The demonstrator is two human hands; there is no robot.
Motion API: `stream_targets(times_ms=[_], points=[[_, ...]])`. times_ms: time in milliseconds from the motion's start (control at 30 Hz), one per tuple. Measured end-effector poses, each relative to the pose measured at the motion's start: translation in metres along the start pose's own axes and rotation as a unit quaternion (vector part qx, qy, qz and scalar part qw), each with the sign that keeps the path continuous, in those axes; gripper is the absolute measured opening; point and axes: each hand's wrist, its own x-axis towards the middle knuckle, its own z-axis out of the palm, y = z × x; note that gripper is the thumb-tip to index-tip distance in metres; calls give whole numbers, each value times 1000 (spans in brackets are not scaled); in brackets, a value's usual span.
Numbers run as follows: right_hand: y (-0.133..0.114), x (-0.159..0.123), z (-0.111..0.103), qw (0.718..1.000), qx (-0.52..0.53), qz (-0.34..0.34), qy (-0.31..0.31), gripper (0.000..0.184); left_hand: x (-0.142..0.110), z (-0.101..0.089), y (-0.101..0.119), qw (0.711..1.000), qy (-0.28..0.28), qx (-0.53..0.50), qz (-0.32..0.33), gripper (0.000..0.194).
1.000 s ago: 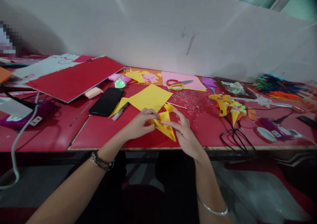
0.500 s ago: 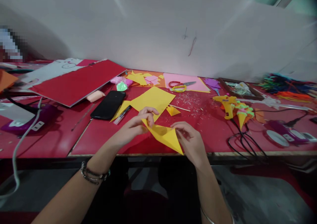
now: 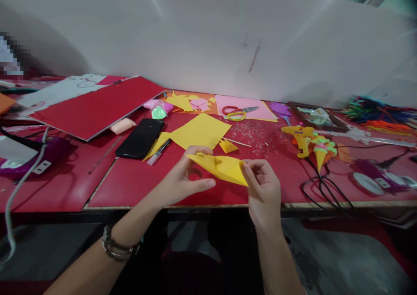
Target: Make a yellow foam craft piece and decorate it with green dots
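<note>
A folded sheet of yellow paper [image 3: 224, 168] is held up between my hands, over the front of the red table. My right hand [image 3: 263, 186] pinches its right end between thumb and fingers. Curved around the left part is my left hand [image 3: 182, 177], its fingers behind the paper and its thumb stretched out just below the lower edge. Beyond them lies a flat yellow sheet [image 3: 202, 130] with a small folded yellow piece [image 3: 228, 146] and a thin white stick [image 3: 239, 142] at its right.
A black phone [image 3: 140, 138] and a pen [image 3: 159, 152] lie to the left, near a red board [image 3: 97, 106]. Scissors [image 3: 239, 112] rest on pink paper [image 3: 224, 102] at the back. A yellow glue gun [image 3: 299, 138] with a black cable [image 3: 321, 184] stands right.
My right hand has moved slightly right and up, and the paper has turned flatter, its lower right corner raised. My left thumb has swung out below the paper.
</note>
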Motion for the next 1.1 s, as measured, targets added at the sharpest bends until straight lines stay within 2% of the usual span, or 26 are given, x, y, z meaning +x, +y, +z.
stream_targets(times_ms=[167, 267, 333, 433, 533, 633, 700, 833, 967, 1100], points=[[6, 2, 3, 997, 61, 51, -8, 16, 3, 9, 3, 992, 102, -48, -55, 18], [4, 3, 4, 993, 95, 64, 1, 16, 5, 11, 2, 983, 172, -48, -45, 16], [2, 3, 6, 987, 138, 84, -7, 22, 5, 12, 0, 980, 187, -60, -36, 19], [1, 2, 9, 968, 199, 144, -61, 34, 4, 14, -2, 980, 184, -74, -23, 21], [2, -2, 14, 966, 171, 169, -94, 33, 3, 18, -1, 979, 189, -66, -32, 21], [3, -5, 19, 975, 123, 161, -89, 21, 3, 20, 1, 977, 191, -80, -59, 33], [2, -5, 21, 976, 129, 156, -83, 18, 3, 21, 2, 975, 179, -96, -84, 41], [1, -4, 21, 977, 124, 157, -75, 14, 2, 21, 2, 983, 110, -66, -129, 19], [0, -5, 21, 982, 84, 151, -70, 13, 1, 20, 3, 990, 68, -7, -122, 23], [-1, -7, 24, 977, 121, 152, -91, 13, 2, 17, 3, 990, 79, 13, -116, 25]])
